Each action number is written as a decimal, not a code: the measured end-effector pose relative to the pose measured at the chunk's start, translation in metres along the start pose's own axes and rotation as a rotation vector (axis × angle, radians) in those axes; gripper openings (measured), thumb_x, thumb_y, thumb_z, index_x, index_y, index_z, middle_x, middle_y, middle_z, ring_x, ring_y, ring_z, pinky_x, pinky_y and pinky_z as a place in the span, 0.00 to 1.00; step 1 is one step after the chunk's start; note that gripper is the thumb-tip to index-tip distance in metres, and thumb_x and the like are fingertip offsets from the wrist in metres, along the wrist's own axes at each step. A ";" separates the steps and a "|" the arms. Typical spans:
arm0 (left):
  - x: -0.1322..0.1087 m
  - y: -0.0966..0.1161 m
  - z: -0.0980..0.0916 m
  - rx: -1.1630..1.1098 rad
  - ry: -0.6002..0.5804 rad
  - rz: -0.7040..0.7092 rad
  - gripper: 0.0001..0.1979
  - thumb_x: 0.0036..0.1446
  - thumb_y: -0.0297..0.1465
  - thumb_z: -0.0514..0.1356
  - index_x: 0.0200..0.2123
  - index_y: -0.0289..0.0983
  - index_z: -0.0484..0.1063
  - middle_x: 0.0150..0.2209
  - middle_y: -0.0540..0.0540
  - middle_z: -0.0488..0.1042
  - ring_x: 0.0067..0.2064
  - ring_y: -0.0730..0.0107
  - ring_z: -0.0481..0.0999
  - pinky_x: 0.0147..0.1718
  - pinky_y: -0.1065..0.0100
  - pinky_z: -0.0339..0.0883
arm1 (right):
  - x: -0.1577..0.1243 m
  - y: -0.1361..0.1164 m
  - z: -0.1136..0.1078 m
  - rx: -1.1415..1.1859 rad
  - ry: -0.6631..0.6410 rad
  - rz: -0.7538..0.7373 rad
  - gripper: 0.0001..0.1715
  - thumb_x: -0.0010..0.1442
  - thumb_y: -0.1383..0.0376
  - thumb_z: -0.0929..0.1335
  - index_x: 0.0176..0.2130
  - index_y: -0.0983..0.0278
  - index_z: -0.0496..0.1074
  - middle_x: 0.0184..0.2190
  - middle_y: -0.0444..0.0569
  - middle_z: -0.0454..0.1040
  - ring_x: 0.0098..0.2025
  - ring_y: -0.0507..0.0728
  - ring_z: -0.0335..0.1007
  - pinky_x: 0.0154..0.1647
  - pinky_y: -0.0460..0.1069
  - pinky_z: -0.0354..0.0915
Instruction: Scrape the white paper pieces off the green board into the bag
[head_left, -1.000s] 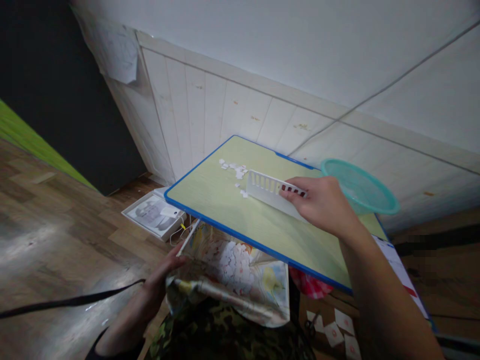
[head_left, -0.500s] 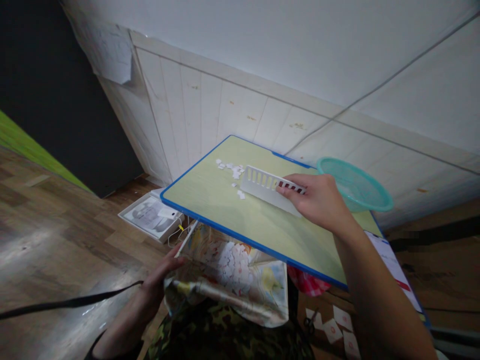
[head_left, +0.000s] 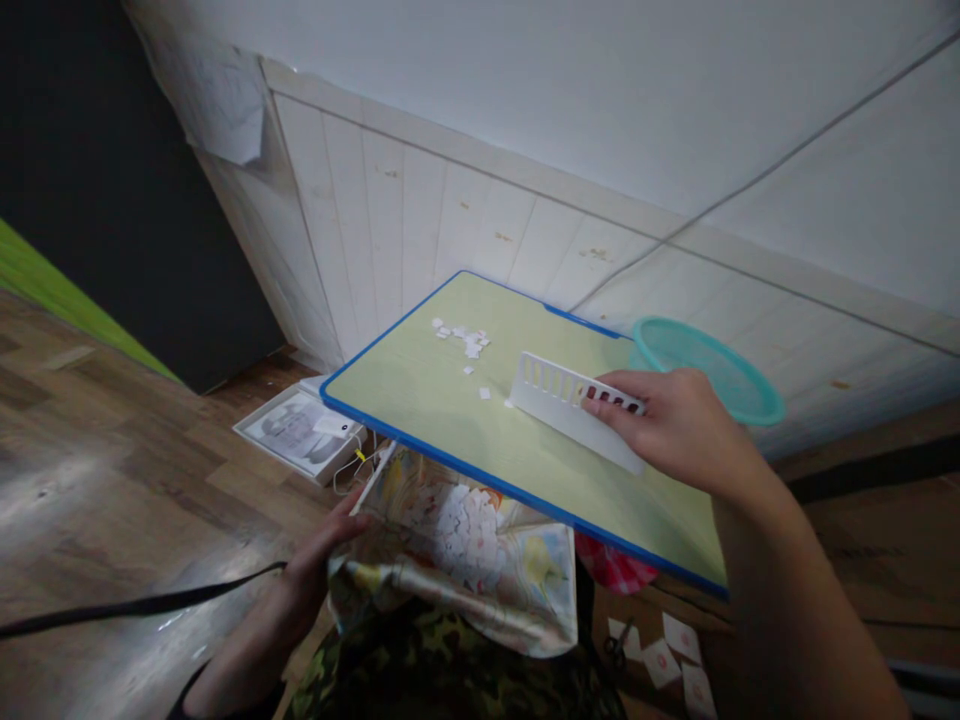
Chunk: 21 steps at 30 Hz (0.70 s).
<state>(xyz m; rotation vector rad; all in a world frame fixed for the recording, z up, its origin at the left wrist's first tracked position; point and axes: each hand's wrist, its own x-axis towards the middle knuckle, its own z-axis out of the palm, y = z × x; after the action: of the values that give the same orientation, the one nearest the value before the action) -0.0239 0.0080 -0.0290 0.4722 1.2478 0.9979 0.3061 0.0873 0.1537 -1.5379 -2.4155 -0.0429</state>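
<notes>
My right hand (head_left: 667,425) grips a white slotted plastic strip (head_left: 555,400) by its right end. The strip stands tilted over the pale yellow tabletop (head_left: 420,400), its lower edge by a small white paper scrap. Further left on the table lie several loose white paper scraps (head_left: 471,345). Below the table's near edge, my left hand (head_left: 330,550) holds the left edge of a printed sheet-like holder (head_left: 536,575), fingers partly hidden. Inside it lies a heap of white paper scraps (head_left: 469,530); whether it is a bag or a lined box I cannot tell.
A turquoise plastic basin (head_left: 709,370) stands at the table's far right, near the white wall. On the floor at left is an open white box (head_left: 300,430) with cables. Scissors (head_left: 616,650) and white cards (head_left: 661,662) lie below, beside red checked cloth (head_left: 615,565).
My right hand and the plastic strip have moved right and nearer to me, away from the main scatter of scraps. My left hand stays in place.
</notes>
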 end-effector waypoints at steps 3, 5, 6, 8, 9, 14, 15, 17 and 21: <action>0.001 -0.001 0.001 -0.012 -0.035 0.004 0.27 0.50 0.38 0.67 0.54 0.40 0.77 0.41 0.45 0.86 0.51 0.43 0.80 0.51 0.54 0.69 | -0.003 0.001 -0.001 -0.008 0.025 0.006 0.13 0.63 0.61 0.65 0.38 0.60 0.80 0.28 0.47 0.81 0.27 0.55 0.75 0.26 0.48 0.60; 0.001 -0.002 0.001 -0.032 -0.034 0.003 0.26 0.50 0.38 0.67 0.54 0.41 0.77 0.41 0.45 0.86 0.52 0.43 0.79 0.52 0.54 0.69 | -0.004 0.002 0.000 0.001 0.022 0.007 0.13 0.63 0.61 0.65 0.38 0.61 0.80 0.29 0.47 0.81 0.27 0.55 0.75 0.26 0.47 0.61; 0.001 -0.002 0.001 -0.039 -0.029 0.004 0.26 0.49 0.38 0.67 0.54 0.41 0.77 0.41 0.46 0.86 0.52 0.43 0.79 0.52 0.55 0.68 | -0.005 0.003 0.001 0.014 0.011 0.005 0.13 0.63 0.61 0.65 0.38 0.61 0.80 0.29 0.48 0.81 0.27 0.55 0.75 0.26 0.47 0.61; 0.002 -0.003 0.001 -0.037 -0.027 0.006 0.26 0.50 0.38 0.67 0.54 0.42 0.77 0.41 0.46 0.86 0.53 0.44 0.78 0.53 0.55 0.68 | -0.008 0.002 0.000 0.067 -0.028 -0.007 0.13 0.64 0.61 0.65 0.38 0.61 0.80 0.30 0.47 0.81 0.28 0.54 0.75 0.27 0.47 0.62; 0.002 -0.004 0.001 -0.034 -0.031 0.007 0.27 0.50 0.38 0.67 0.55 0.42 0.77 0.41 0.46 0.86 0.55 0.44 0.77 0.54 0.55 0.68 | -0.010 0.002 0.000 0.104 -0.051 -0.015 0.13 0.64 0.61 0.65 0.38 0.61 0.80 0.30 0.47 0.81 0.28 0.54 0.75 0.27 0.47 0.62; 0.004 -0.006 0.001 -0.030 -0.014 0.003 0.29 0.50 0.38 0.67 0.57 0.40 0.74 0.48 0.46 0.84 0.59 0.45 0.73 0.54 0.55 0.67 | -0.031 -0.007 -0.008 0.232 -0.117 -0.040 0.12 0.64 0.62 0.66 0.40 0.60 0.80 0.33 0.46 0.82 0.30 0.53 0.76 0.28 0.46 0.64; 0.004 -0.006 0.000 -0.027 -0.010 0.001 0.29 0.50 0.38 0.66 0.57 0.40 0.74 0.48 0.45 0.84 0.59 0.44 0.73 0.53 0.55 0.68 | -0.034 -0.009 -0.008 0.235 -0.108 -0.040 0.12 0.64 0.63 0.66 0.41 0.60 0.79 0.34 0.45 0.82 0.31 0.53 0.76 0.28 0.45 0.64; 0.003 -0.006 0.000 -0.019 0.000 0.001 0.29 0.50 0.38 0.66 0.56 0.39 0.75 0.46 0.45 0.85 0.58 0.44 0.74 0.53 0.55 0.68 | -0.037 -0.014 -0.008 0.240 -0.070 -0.044 0.11 0.64 0.64 0.66 0.42 0.60 0.79 0.36 0.45 0.82 0.32 0.52 0.77 0.30 0.45 0.65; 0.000 -0.005 0.001 -0.004 0.004 0.007 0.22 0.50 0.38 0.67 0.49 0.40 0.80 0.43 0.46 0.86 0.58 0.45 0.74 0.54 0.58 0.66 | -0.037 -0.020 -0.004 0.266 -0.048 -0.055 0.10 0.64 0.66 0.66 0.41 0.60 0.79 0.36 0.43 0.82 0.32 0.51 0.77 0.32 0.44 0.64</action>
<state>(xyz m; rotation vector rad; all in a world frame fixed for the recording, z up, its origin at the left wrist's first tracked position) -0.0210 0.0053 -0.0326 0.4725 1.2479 1.0075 0.3037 0.0457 0.1510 -1.3670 -2.3847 0.2958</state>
